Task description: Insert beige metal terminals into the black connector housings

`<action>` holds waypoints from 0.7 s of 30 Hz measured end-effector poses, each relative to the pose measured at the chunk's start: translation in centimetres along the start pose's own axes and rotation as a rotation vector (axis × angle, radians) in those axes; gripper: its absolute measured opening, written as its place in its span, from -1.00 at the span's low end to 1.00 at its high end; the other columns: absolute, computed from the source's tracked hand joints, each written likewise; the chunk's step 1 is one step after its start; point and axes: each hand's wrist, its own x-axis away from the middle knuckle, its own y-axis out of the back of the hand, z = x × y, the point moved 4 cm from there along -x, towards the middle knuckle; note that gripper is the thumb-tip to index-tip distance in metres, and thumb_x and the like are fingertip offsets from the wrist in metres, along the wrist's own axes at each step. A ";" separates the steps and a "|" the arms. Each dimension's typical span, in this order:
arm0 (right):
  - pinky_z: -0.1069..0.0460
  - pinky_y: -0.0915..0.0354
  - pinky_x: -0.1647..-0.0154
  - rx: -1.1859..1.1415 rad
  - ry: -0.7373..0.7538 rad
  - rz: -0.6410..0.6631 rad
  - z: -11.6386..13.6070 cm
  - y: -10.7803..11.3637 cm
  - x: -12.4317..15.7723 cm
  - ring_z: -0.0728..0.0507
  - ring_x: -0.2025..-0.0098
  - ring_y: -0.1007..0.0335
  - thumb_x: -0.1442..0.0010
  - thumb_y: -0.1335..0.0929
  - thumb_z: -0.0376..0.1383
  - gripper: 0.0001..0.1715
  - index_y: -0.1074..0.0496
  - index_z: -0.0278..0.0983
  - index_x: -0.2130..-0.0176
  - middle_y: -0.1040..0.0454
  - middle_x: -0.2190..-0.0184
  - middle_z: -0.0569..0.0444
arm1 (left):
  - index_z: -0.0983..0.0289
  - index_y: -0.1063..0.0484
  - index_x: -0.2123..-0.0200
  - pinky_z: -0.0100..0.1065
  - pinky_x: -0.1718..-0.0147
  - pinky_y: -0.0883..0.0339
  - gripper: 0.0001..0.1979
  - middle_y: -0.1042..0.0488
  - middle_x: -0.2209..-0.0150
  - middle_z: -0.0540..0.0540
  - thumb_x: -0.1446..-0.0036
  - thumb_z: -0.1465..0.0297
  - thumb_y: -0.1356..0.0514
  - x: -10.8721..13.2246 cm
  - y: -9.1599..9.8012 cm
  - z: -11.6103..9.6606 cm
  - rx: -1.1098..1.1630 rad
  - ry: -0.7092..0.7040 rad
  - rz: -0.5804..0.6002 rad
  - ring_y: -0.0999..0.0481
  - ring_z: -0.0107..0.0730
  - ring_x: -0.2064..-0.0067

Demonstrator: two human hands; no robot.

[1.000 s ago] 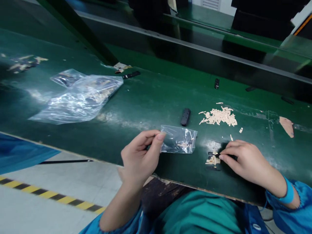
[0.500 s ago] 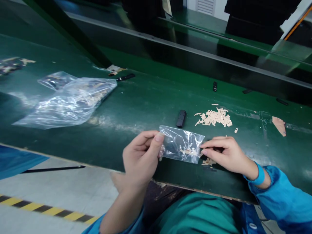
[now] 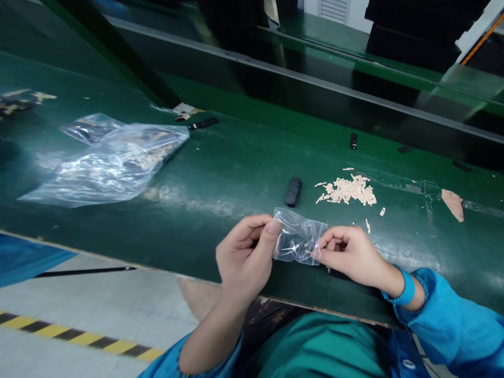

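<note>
Since the green worktop is wide and flat, everything loose simply lies on it. The big clear bag lies slumped on its side at the far left, well apart from the hands, and pale slips and some dark pieces show through its film. Just above the near edge, the small bag is held up off the worktop between both hands. The left hand pinches its left edge with thumb and forefinger and the right hand pinches its right edge, so the film is pulled taut. Inside it are a few small bits, too blurred to name. Beyond lie a heap of tan slips and, beside it, a black block.
</note>
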 end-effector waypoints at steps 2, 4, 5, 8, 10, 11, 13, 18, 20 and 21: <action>0.12 -0.14 0.57 0.043 -0.017 -0.010 0.5 1.0 0.1 0.03 0.60 -0.25 -0.11 -0.53 -0.19 -0.79 -0.57 -0.29 0.37 -0.44 0.62 0.17 | 0.24 -0.58 0.29 -0.48 0.61 -0.21 -0.77 -0.46 0.60 -0.08 -0.27 0.19 -0.35 -0.5 1.1 0.6 -0.091 -0.051 -0.015 -0.34 -0.53 0.61; 0.13 -0.11 0.59 0.131 -0.024 -0.020 0.9 2.3 0.4 0.03 0.60 -0.24 -0.14 -0.51 -0.18 -0.78 -0.57 -0.30 0.38 -0.44 0.63 0.16 | 0.24 -0.60 0.27 -0.46 0.55 -0.25 -0.80 -0.50 0.56 -0.07 -0.26 0.21 -0.35 -1.6 3.1 1.5 -0.261 -0.117 -0.039 -0.37 -0.50 0.58; 0.13 -0.09 0.59 0.182 -0.031 -0.017 1.0 2.9 0.7 0.03 0.60 -0.23 -0.16 -0.50 -0.18 -0.78 -0.57 -0.30 0.38 -0.43 0.63 0.16 | 0.23 -0.62 0.28 -0.45 0.51 -0.27 -0.80 -0.51 0.54 -0.06 -0.24 0.21 -0.37 -2.3 4.3 1.9 -0.373 -0.154 -0.044 -0.40 -0.49 0.55; 0.13 -0.08 0.58 0.294 -0.053 0.031 0.8 4.1 1.6 0.03 0.59 -0.22 -0.23 -0.44 -0.24 -0.81 -0.58 -0.30 0.37 -0.42 0.62 0.17 | 0.23 -0.65 0.23 -0.43 0.48 -0.28 -0.74 -0.51 0.54 -0.07 -0.15 0.15 -0.43 -4.4 6.7 2.7 -0.762 -0.230 0.043 -0.49 -0.39 0.50; 0.12 -0.08 0.56 0.331 -0.028 0.069 0.7 4.3 2.2 0.03 0.57 -0.24 -0.27 -0.41 -0.29 -0.83 -0.58 -0.29 0.34 -0.45 0.59 0.17 | 0.27 -0.64 0.08 -0.35 0.40 -0.35 -0.61 -0.62 0.39 0.06 -0.14 0.12 -0.43 -5.0 7.2 2.3 -0.993 -0.304 0.050 -0.62 -0.18 0.34; 0.12 -0.09 0.55 0.346 -0.002 0.081 0.7 4.4 2.4 0.03 0.56 -0.24 -0.29 -0.40 -0.30 -0.84 -0.58 -0.28 0.32 -0.46 0.57 0.17 | 0.31 -0.61 0.02 -0.29 0.33 -0.40 -0.56 -0.66 0.29 0.15 -0.17 0.12 -0.41 -4.9 7.0 1.9 -1.053 -0.350 0.049 -0.65 -0.07 0.24; 0.11 -0.09 0.54 0.381 0.061 0.080 0.8 4.4 2.7 0.04 0.55 -0.23 -0.33 -0.38 -0.31 -0.83 -0.57 -0.27 0.30 -0.49 0.52 0.17 | 0.31 -0.57 -0.05 -0.16 0.16 -0.43 -0.58 -0.66 0.11 0.28 -0.28 0.14 -0.32 -4.3 6.1 1.2 -1.069 -0.420 0.108 -0.65 0.06 0.08; 0.09 -0.18 0.46 0.340 0.118 0.026 0.4 5.1 3.0 0.00 0.47 -0.27 -0.40 -0.37 -0.24 -0.83 -0.55 -0.25 0.20 -0.53 0.41 0.12 | 0.11 -0.56 -0.07 0.18 -0.09 -0.29 -0.67 -0.60 -0.10 0.19 -0.32 0.14 -0.23 -3.4 5.4 1.4 -1.032 -0.385 0.393 -0.55 0.28 -0.15; 0.09 -0.19 0.47 0.279 0.111 0.027 -0.2 5.2 3.0 0.01 0.48 -0.27 -0.39 -0.37 -0.27 -0.82 -0.55 -0.25 0.06 -0.55 0.34 0.11 | 0.16 -0.57 -0.05 0.16 -0.06 -0.34 -0.66 -0.59 -0.10 0.18 -0.29 0.15 -0.27 -3.9 5.9 0.8 -1.005 -0.387 0.295 -0.55 0.29 -0.14; 0.09 -0.19 0.48 0.260 0.114 0.031 -0.4 5.2 3.0 0.01 0.49 -0.26 -0.39 -0.36 -0.30 -0.76 -0.53 -0.24 -0.02 -0.56 0.31 0.10 | 0.17 -0.58 -0.01 0.10 -0.03 -0.38 -0.69 -0.61 -0.06 0.16 -0.27 0.17 -0.29 -4.1 5.8 0.2 -0.952 -0.410 0.236 -0.58 0.21 -0.09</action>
